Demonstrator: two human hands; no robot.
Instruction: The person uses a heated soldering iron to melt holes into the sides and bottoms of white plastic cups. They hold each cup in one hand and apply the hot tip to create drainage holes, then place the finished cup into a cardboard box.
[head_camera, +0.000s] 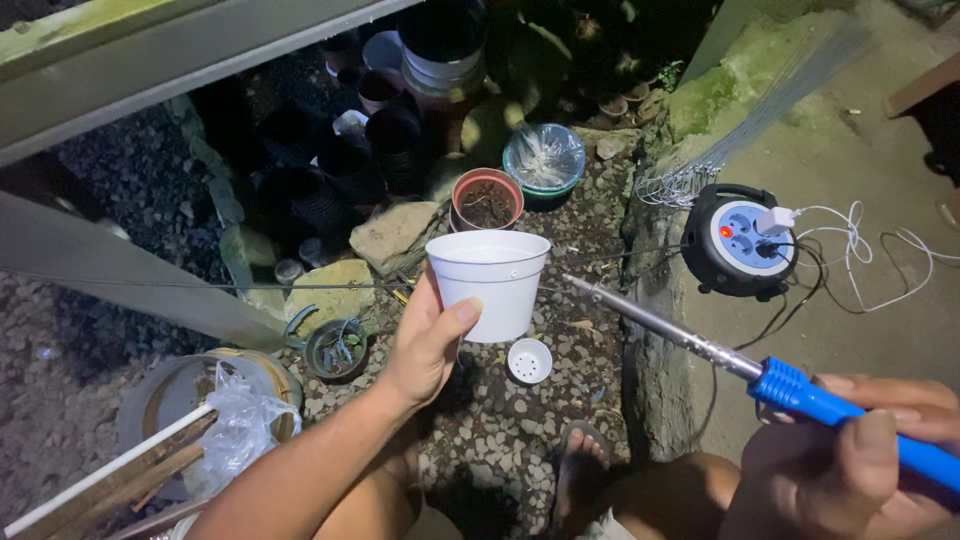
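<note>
My left hand (425, 345) grips a white plastic pot (489, 281) from below and holds it upright over the gravel. My right hand (860, 455) is closed around the blue handle of a soldering iron (800, 392). Its metal shaft points up and to the left, and the tip sits just right of the pot's side wall, not clearly touching it. A small white perforated disc (529, 360) lies on the gravel beneath the pot.
A round cable reel with sockets (738, 240) sits on the concrete ledge at right, with a white plug and cords trailing off. A terracotta pot of soil (487, 198), a bowl with plastic wrap (544, 158), black nursery pots (395, 145) and rocks lie ahead. My sandalled foot (583, 470) rests below.
</note>
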